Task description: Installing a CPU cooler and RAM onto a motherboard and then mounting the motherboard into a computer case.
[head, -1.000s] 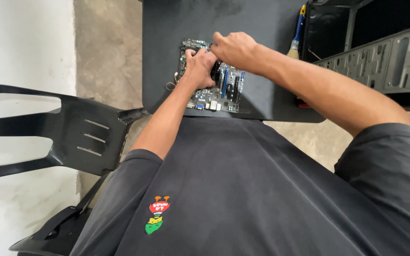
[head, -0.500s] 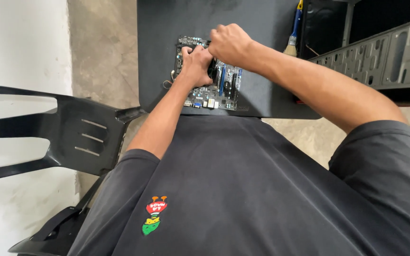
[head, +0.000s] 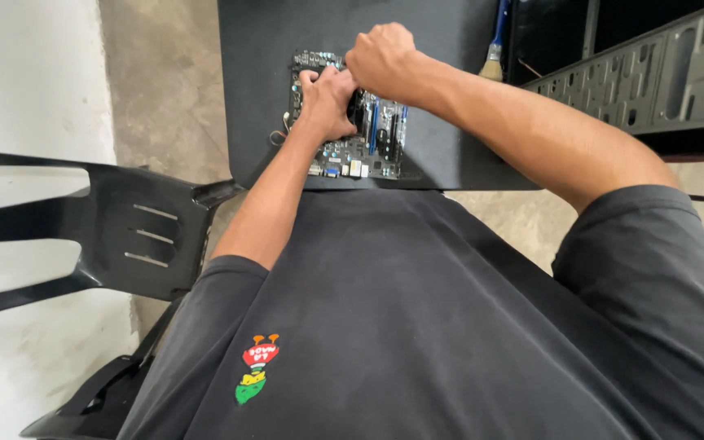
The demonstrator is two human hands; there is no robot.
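A green and blue computer motherboard (head: 372,143) lies on a black table (head: 262,49) in front of me. My left hand (head: 327,102) presses down on the board's middle with curled fingers. My right hand (head: 380,57) is a closed fist just above it, knuckles up, touching the left hand's fingertips. Whatever sits between the two hands is hidden.
A paintbrush with a blue handle (head: 495,49) lies on the table right of the board. A perforated black metal case panel (head: 645,73) stands at the far right. A black plastic chair (head: 124,236) is at my left, over a concrete floor.
Both hands have stayed on the board. My right fist has edged a little toward the left hand; the view has shifted slightly.
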